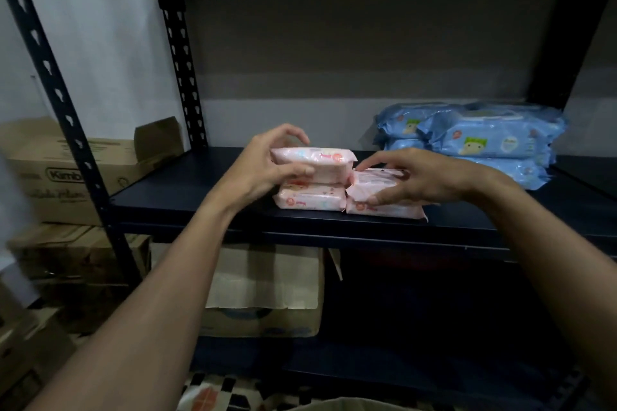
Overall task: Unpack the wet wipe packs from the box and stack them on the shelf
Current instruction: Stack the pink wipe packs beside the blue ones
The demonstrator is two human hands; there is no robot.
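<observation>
A dark metal shelf (pixel 187 187) is recorded against a pale grey wall (pixel 334 53); patterned floor (pixel 213 390) is seen below; four pink wet wipe packs (pixel 310 200) are counted near the shelf's front edge, set as two stacks of two, side by side and touching; the upper left pack (pixel 324 162) is gripped by the left hand (pixel 267 165), thumb on the front, fingers curled over the back; the upper right pack (pixel 370 182) is held by the right hand (pixel 424 180), fingers spread on top, thumb at the lower edge; a pile of blue packs (pixel 494 140) is noted at the back right, number not determinable; at least three cardboard boxes (pixel 63 173) are piled left of the frame; one open box (pixel 267 290) is lodged beneath the shelf
</observation>
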